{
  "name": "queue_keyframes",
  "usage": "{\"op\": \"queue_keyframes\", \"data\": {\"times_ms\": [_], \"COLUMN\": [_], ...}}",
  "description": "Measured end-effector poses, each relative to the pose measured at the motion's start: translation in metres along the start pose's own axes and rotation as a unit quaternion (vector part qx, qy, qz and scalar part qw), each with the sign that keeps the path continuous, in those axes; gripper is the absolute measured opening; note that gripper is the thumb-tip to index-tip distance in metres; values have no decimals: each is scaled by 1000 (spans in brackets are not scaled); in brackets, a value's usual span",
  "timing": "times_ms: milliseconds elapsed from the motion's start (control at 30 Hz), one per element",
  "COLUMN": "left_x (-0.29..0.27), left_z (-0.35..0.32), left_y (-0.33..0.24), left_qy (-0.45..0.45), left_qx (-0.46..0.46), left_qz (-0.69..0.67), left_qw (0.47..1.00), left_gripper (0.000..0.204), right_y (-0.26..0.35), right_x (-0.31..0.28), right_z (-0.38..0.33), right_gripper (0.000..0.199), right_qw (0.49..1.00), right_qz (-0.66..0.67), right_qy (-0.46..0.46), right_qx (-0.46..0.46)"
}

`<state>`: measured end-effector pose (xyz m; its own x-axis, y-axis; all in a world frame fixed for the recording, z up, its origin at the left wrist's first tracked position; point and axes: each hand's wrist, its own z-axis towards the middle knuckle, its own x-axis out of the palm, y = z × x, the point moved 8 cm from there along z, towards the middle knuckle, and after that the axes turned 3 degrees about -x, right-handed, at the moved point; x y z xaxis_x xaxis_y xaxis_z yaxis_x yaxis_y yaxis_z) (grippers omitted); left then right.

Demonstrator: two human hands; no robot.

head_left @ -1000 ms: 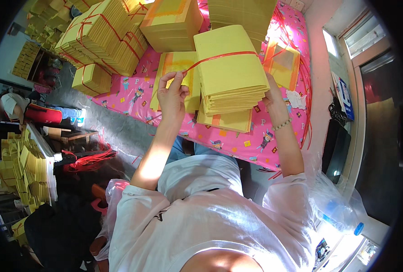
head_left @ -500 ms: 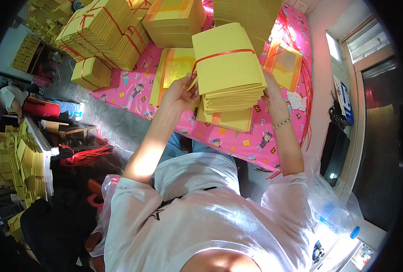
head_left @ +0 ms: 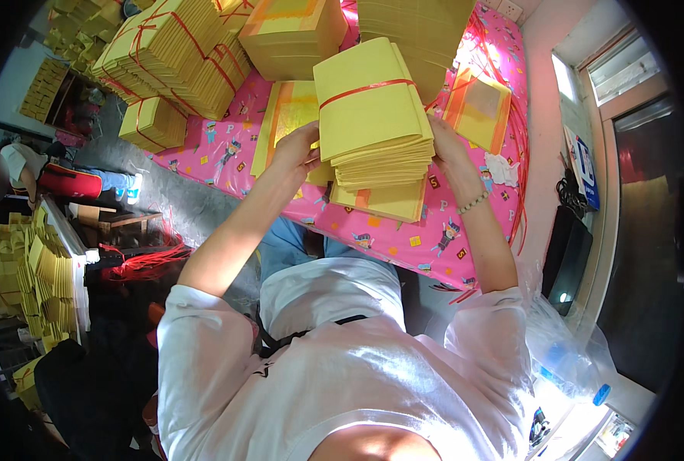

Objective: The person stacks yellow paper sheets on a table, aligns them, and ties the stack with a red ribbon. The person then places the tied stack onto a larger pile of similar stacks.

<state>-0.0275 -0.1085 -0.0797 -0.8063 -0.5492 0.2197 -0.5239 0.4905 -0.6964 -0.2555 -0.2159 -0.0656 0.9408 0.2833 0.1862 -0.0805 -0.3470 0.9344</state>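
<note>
A thick bundle of yellow paper envelopes (head_left: 369, 104), bound round its middle with a red strap (head_left: 365, 90), stands between my hands over a pink patterned table cover (head_left: 392, 240). My left hand (head_left: 300, 147) grips its left side, fingers curled at the edge. On the opposite side my right hand (head_left: 449, 146) holds the right edge, its fingertips partly hidden by the bundle. Beneath and nearer to me lies a yellow sheet with an orange border (head_left: 384, 201). Another bordered yellow sheet (head_left: 275, 115) lies left of the bundle, partly covered by my left hand.
Tied yellow bundles (head_left: 154, 58) are piled at the far left, with a smaller bundle (head_left: 151, 124) by the table edge. Tall stacks (head_left: 300, 42) stand behind. Loose red straps (head_left: 517, 154) run along the right edge beside a crumpled white tissue (head_left: 502, 169). A person (head_left: 27, 165) works at left.
The bundle has moved slightly left and turned a little, with both hands following it. My left elbow has swung outward to the left.
</note>
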Motion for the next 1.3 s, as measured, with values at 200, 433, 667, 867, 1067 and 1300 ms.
{"op": "queue_keyframes", "data": {"times_ms": [200,433,667,867,1067,1300], "left_x": [-2,1,7,6,15,19], "left_z": [16,12,10,25,17,55], "left_y": [1,-7,-16,1,-4,14], "left_qy": [14,8,-8,20,18,100], "left_qx": [7,30,46,9,27,-15], "left_qz": [51,106,164,95,159,136], "left_qw": [999,994,985,995,987,986], "left_gripper": [22,22,26,22,21,20], "right_y": [-4,-5,4,2,8,1], "right_x": [-1,1,3,4,7,4], "right_z": [7,-2,-16,-12,-18,-11], "right_gripper": [31,31,32,31,31,31], "right_qw": [999,999,997,999,998,999], "right_qz": [-52,-24,-7,-7,2,15], "right_qy": [14,-26,-73,-48,-55,-38], "right_qx": [6,-39,-23,-24,-24,-34]}}
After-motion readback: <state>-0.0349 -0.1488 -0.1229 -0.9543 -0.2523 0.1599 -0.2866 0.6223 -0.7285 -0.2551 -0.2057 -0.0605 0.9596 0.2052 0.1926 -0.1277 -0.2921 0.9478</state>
